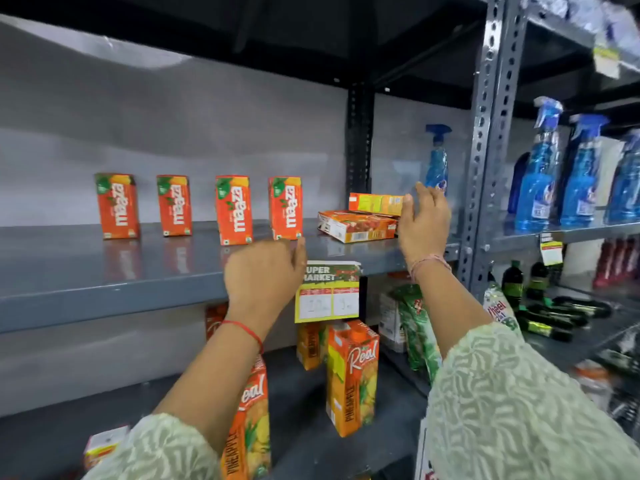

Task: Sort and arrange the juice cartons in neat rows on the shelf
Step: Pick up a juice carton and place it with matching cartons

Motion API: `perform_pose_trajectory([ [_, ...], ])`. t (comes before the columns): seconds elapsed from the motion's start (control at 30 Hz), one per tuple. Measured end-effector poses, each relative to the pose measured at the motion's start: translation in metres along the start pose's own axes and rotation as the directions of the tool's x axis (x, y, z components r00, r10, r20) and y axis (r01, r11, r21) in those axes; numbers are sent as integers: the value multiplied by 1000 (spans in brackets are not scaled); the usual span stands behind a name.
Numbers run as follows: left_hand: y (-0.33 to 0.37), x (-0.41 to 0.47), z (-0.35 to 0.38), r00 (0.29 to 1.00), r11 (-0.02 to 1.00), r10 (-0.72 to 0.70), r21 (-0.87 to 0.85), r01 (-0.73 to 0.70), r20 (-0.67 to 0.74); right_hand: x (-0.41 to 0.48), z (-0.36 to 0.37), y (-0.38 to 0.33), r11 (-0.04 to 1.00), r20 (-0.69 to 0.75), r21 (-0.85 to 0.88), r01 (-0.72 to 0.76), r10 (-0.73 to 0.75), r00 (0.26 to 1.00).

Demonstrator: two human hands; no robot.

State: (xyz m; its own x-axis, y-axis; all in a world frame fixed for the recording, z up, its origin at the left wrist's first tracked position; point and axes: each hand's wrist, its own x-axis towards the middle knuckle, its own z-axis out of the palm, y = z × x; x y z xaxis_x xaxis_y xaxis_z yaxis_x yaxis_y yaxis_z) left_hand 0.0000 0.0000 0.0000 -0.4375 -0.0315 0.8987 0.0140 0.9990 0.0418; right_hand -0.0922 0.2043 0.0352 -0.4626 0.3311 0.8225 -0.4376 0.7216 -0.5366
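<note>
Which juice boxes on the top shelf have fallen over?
The two by the right hand: one flat carton with another on it. The four Maaza cartons stand upright.

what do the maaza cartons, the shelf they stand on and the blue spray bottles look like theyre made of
Maaza cartons: seemingly printed coated paperboard, with sharp folded edges and a slight sheen.
Shelf: likely grey painted metal; smooth and semi-glossy, it mirrors the cartons and joins a perforated steel upright.
Spray bottles: apparently clear plastic, with blue liquid showing through and blue trigger heads.
</note>
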Motion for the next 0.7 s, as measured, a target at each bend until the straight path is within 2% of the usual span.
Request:
perform_pose_trajectory([
  [0.07, -2, 1, 6, 998, 1000, -23, -17, 22, -53, 10, 3, 4, 997, 127, -44, -62, 67, 990],
  [0.17, -2, 0, 6, 999, 1000, -5, -6, 5, -42, 15, 8, 9, 994, 267, -26, -108, 111, 957],
  [0.3, 0, -1, 3, 998, 1000, 0, 0, 0, -60, 11, 6, 7, 994, 243, 21, -111, 102, 965],
  [0.53, 2, -2, 2, 1000, 1000, -11, -6, 11, -21, 26, -12, -3, 956, 340, 160, -244, 179, 923],
  [0.6, 2, -3, 1, 1000, 1000, -18, 8, 18, 13, 25, -16, -6, 955, 325, 176, -237, 171, 930],
  [0.7, 3, -3, -1, 999, 1000, -25, 12, 24, 29, 10, -14, -8, 928, 260, 288, -237, 163, 952],
])
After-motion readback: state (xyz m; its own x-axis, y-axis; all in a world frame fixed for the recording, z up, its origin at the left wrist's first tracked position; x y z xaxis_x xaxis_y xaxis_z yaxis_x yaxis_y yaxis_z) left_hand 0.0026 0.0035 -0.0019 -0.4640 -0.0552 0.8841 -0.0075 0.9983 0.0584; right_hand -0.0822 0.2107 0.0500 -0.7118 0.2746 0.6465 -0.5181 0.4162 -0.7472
